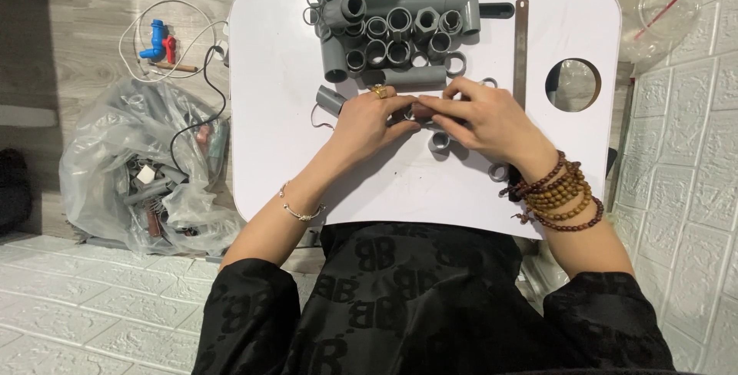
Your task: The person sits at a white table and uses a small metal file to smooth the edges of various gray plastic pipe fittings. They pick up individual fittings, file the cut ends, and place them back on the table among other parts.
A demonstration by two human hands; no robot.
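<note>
My left hand (367, 123) and my right hand (492, 120) meet over the middle of a small white table (277, 129). Their fingertips close together on a small grey pipe fitting (417, 113) with a reddish part; most of it is hidden by my fingers. A gold ring sits on my left hand, a thin bracelet on that wrist, and several brown bead bracelets (557, 190) on my right wrist. Loose grey ring fittings (440, 141) lie just under my right hand, and a short grey pipe piece (331, 99) lies left of my left hand.
A cluster of grey pipes and couplings (392, 33) stands at the table's far side. A metal ruler (521, 48) lies beside a round hole (573, 84) in the tabletop. On the floor left are a plastic bag of parts (146, 167), white cable and a blue valve (156, 39).
</note>
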